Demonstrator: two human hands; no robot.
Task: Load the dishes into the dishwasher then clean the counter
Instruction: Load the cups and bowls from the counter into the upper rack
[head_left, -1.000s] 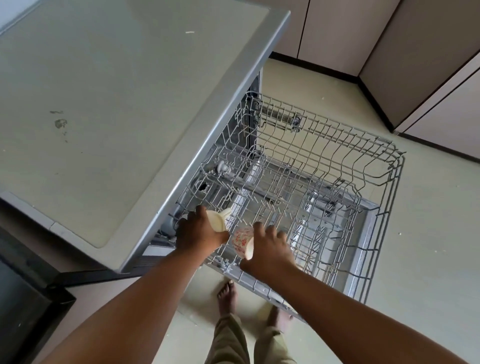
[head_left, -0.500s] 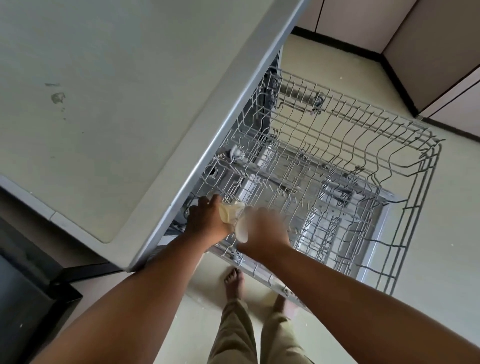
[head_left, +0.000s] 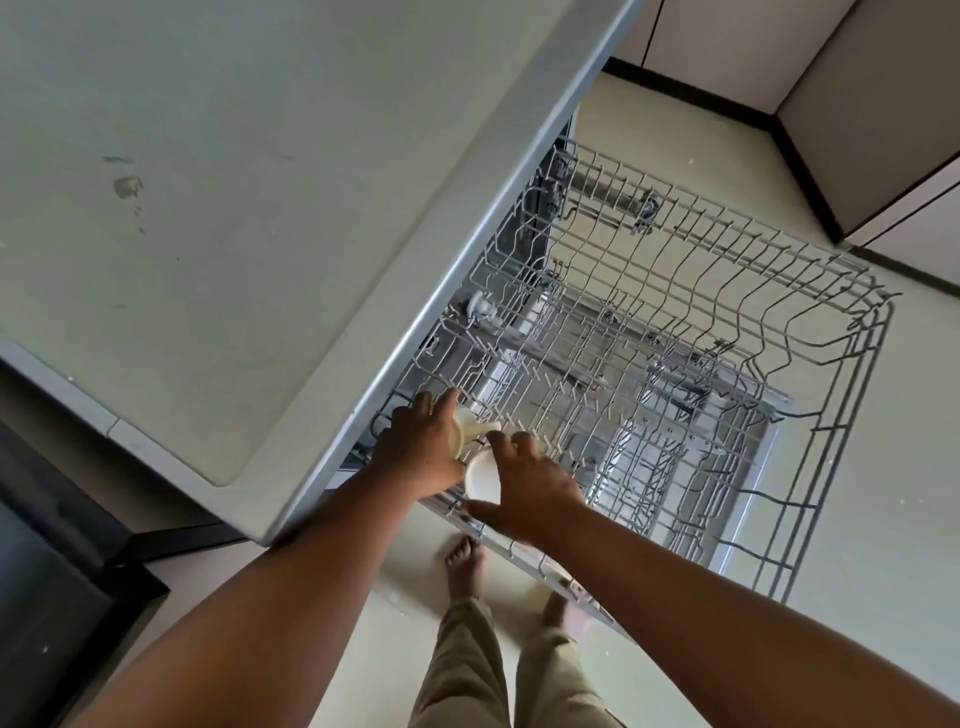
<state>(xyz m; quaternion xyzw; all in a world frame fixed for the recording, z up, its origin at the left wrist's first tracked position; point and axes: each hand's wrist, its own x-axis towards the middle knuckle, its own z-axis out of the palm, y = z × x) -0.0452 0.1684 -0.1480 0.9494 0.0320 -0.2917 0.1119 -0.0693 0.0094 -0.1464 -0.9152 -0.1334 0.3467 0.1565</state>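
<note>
— Over the near left corner of the pulled-out upper rack (head_left: 810, 332), what stays hard to read?

— Both hands crowd the spot. The left hand (head_left: 423, 447) covers most of a cream cup (head_left: 464, 435); only its side and a short spout-like part show. The right hand (head_left: 530, 480) hides the far side of a white cup (head_left: 482, 475), so its pattern cannot be made out. The tabletop (head_left: 208, 208) overhangs the dishwasher's front, and a lower rack (head_left: 644, 467) shows only through the wires.

— What has changed from a second ago?

— The white cup's patterned side faced the camera then; now its plain pale mouth shows, tipped toward the person. The view has closed in on the rack, and the blur of half a second ago is gone.

— And each grip?

— Left fingers curl round the cream cup against the rack's tines. Right fingers and thumb wrap the white cup, just beside the other, low at the rack's near rail. Bare feet (head_left: 464, 566) stand on the floor below.
</note>
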